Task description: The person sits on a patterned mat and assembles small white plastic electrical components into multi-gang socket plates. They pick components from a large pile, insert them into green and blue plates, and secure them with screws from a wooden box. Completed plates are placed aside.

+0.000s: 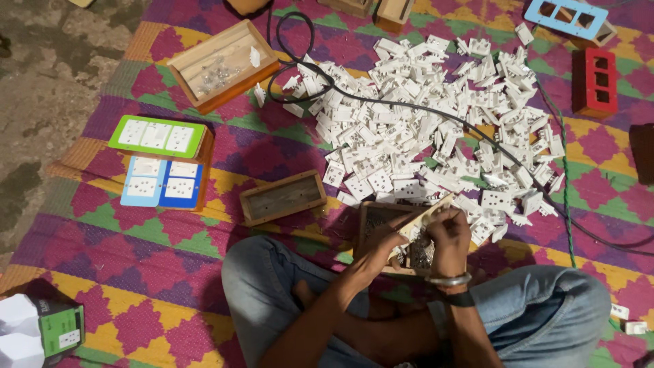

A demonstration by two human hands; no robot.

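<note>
A woven mat (170, 272) in purple, yellow, green and orange zigzags covers the floor, with bare concrete at the upper left. The person sits cross-legged on it in jeans. Both hands meet over a small wooden box (381, 225) of tiny metal bits lying just before the knees. The left hand (383, 247) curls closed around a slim wooden strip (426, 215), whose long axis slants up to the right, its far end pointing at the heap of white socket parts (436, 129). The right hand (449, 235), two bangles at its wrist, pinches its fingertips together right at the strip; what they hold is too small to tell. One empty wooden frame (283, 197) lies to the left. Two finished switch plates, one green (158, 135) and one blue (162, 182), lie farther left. A black cable (409, 109) crosses the heap.
</note>
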